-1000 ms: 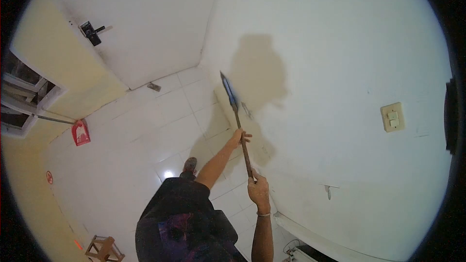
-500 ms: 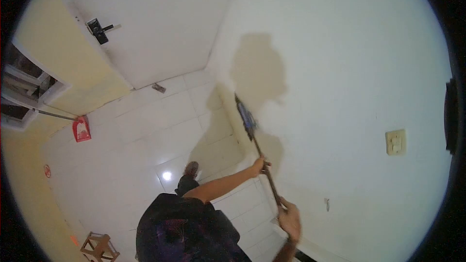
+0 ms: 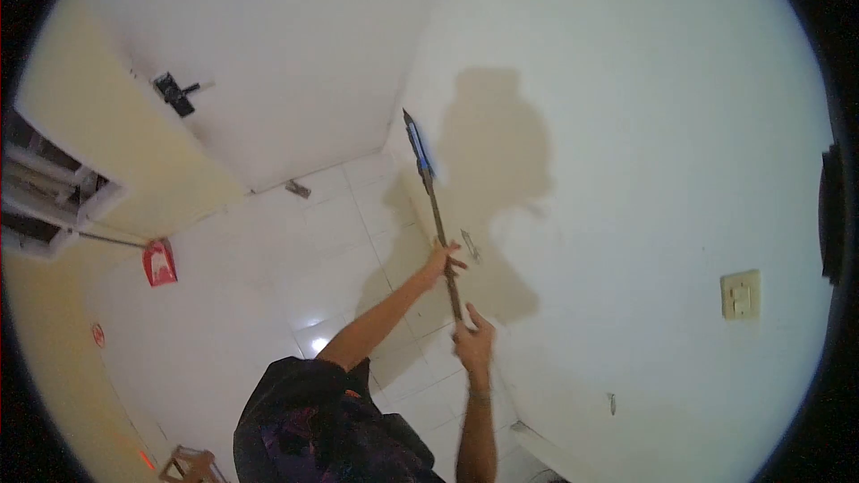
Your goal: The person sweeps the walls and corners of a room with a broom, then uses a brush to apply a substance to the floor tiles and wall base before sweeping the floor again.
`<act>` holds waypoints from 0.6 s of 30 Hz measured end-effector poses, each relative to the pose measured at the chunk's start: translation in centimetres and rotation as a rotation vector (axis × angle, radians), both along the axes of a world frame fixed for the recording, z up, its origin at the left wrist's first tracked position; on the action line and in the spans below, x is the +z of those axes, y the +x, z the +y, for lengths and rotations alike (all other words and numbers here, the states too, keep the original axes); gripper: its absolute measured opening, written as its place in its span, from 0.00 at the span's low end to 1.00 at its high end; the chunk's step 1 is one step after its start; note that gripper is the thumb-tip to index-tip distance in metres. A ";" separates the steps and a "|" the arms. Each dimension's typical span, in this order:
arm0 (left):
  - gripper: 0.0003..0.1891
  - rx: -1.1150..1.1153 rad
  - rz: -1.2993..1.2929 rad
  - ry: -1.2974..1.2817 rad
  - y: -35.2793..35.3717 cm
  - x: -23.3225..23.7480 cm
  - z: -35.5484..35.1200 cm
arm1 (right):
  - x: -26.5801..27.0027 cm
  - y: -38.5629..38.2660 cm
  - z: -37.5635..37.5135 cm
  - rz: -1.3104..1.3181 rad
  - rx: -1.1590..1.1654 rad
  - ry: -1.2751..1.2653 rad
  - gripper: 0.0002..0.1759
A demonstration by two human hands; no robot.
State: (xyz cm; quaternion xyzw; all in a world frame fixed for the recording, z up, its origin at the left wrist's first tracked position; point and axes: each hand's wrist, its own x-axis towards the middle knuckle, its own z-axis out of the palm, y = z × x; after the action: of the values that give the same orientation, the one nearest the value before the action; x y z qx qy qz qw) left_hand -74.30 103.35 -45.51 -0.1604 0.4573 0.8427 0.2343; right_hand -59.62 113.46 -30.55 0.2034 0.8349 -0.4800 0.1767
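A long dark pole point(image 3: 436, 215) runs up from my hands along the white wall, with a flat dark-and-blue head point(image 3: 419, 148) at its far end. That head is near the wall's surface, close to the room's corner; whether it touches is not clear. My left hand point(image 3: 446, 263) is around the middle of the pole, some fingers partly spread. Nearer to me, my right hand point(image 3: 474, 338) grips the pole's lower end, with the thumb or a finger pointing up along it.
A light switch point(image 3: 741, 295) is on the right wall point(image 3: 626, 170). On the floor by the left wall stands a red dustpan point(image 3: 160, 264). A wooden stool point(image 3: 190, 465) is at the lower left. A door with a black handle point(image 3: 176, 94) is at the upper left.
The pole and both hands have moved up and to the left in view. Its head is now higher and nearer to the corner. The view has also shifted slightly.
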 end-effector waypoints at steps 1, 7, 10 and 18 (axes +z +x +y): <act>0.34 -0.090 0.009 0.172 1.0 1.9 0.6 | 5.8 1.9 0.4 0.003 -0.086 -0.120 0.28; 0.50 -0.087 0.293 0.172 11.6 17.1 4.8 | 18.5 13.1 5.2 0.046 -0.067 -0.055 0.24; 0.44 -0.124 0.184 0.095 10.8 7.7 6.8 | 11.4 12.1 5.8 0.055 -0.013 -0.038 0.25; 0.30 -0.836 0.376 -0.141 25.8 -6.4 20.1 | 8.3 24.1 14.8 0.180 0.055 0.399 0.25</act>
State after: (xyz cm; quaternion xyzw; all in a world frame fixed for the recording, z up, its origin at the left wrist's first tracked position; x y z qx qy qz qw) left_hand -48.45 123.49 -51.90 0.1777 0.5736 0.6571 0.4556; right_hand -35.56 128.26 -22.26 0.1677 0.9309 -0.3166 0.0708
